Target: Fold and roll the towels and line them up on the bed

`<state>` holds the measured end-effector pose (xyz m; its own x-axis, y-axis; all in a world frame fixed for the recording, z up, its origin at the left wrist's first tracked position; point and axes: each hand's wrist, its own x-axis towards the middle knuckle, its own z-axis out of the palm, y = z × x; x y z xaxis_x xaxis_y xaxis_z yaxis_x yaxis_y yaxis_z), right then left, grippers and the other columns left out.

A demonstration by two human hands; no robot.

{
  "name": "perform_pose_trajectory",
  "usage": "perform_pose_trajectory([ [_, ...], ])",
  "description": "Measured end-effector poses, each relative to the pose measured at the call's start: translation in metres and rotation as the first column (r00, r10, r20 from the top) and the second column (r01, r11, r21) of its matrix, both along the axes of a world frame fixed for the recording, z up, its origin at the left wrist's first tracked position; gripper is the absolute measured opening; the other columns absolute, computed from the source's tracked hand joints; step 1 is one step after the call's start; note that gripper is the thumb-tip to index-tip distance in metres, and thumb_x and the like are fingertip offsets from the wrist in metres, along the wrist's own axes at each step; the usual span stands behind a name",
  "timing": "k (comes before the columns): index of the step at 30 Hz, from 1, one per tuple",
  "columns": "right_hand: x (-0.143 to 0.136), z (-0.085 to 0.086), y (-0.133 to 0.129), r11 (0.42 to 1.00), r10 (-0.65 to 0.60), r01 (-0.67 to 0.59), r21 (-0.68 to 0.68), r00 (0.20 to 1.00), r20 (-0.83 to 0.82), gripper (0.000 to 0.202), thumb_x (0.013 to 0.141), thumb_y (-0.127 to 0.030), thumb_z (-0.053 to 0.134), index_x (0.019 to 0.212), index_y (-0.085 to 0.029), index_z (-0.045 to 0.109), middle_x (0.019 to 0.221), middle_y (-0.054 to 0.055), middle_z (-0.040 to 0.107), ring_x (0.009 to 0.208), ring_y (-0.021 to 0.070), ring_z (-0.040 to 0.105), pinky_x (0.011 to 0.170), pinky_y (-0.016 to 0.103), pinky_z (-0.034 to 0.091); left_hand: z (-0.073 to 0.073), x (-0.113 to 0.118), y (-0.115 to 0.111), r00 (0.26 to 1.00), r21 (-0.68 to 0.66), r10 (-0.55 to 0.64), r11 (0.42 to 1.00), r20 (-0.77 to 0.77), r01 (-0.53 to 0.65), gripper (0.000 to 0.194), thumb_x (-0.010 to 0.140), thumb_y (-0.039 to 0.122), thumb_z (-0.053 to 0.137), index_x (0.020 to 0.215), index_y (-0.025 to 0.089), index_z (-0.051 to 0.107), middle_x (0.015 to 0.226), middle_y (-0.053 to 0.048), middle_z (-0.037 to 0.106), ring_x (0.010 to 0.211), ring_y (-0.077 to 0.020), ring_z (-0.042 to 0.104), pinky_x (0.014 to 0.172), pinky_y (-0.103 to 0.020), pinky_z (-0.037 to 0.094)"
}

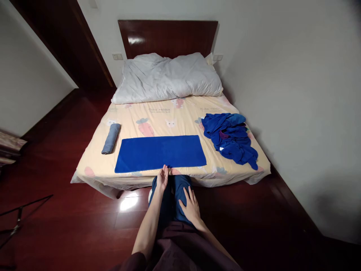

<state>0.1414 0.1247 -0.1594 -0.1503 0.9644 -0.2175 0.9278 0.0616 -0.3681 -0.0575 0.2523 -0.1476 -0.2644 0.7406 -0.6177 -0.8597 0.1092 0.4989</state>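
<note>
A blue towel (160,152) lies flat as a long rectangle near the front edge of the bed. My left hand (163,177) is palm up at the towel's near edge, fingers extended, holding nothing that I can see. On my right thigh rests my right hand (191,205), its fingers spread and empty. To the left of the flat towel lies a rolled grey-blue towel (111,138). A crumpled pile of blue cloths (231,137) sits on the right side of the bed.
The bed (93,162) has a yellow patterned sheet. A grey-white quilt (169,77) is bunched before the dark wooden headboard (169,37). A wall stands close on the right. A black metal stand (19,216) is on the floor at left.
</note>
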Motion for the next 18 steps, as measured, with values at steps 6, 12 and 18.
perform_pose_trajectory([
  [6,-0.001,0.008,0.017,0.994,0.060,-0.054,-0.094,0.997,0.058,0.072,0.096,-0.042,0.052,0.162,-0.028,0.029,0.170,0.010,0.019,0.149,0.0366,0.038,0.112,0.047,0.044,-0.008,0.009,0.018,0.998,-0.004,0.027,1.000,0.065,-0.026,0.036,0.101,0.019,0.042,0.131,0.012,0.061,0.147,-0.019,0.056,0.141,-0.0223,0.051,0.107,-0.034,0.055],
  [12,-0.020,0.063,0.144,0.903,0.261,-0.269,-0.334,0.963,-0.071,0.041,0.095,-0.040,0.053,0.130,-0.029,0.071,0.129,0.008,0.072,0.118,0.0286,0.068,0.099,0.039,0.051,-0.025,0.012,0.020,0.990,-0.014,0.068,0.998,0.125,-0.067,0.034,0.103,0.022,0.044,0.131,0.015,0.061,0.148,-0.017,0.056,0.137,-0.0209,0.054,0.108,-0.030,0.053],
  [18,-0.119,0.112,0.324,0.949,0.313,-0.314,0.003,0.945,-0.090,0.038,0.102,-0.020,0.042,0.127,-0.020,0.071,0.127,0.007,0.073,0.122,0.0212,0.065,0.104,0.028,0.046,-0.044,0.017,0.015,0.959,-0.025,0.145,0.989,0.242,-0.144,0.027,0.102,0.023,0.049,0.120,0.017,0.068,0.148,-0.015,0.056,0.137,-0.0241,0.053,0.111,-0.035,0.052],
])
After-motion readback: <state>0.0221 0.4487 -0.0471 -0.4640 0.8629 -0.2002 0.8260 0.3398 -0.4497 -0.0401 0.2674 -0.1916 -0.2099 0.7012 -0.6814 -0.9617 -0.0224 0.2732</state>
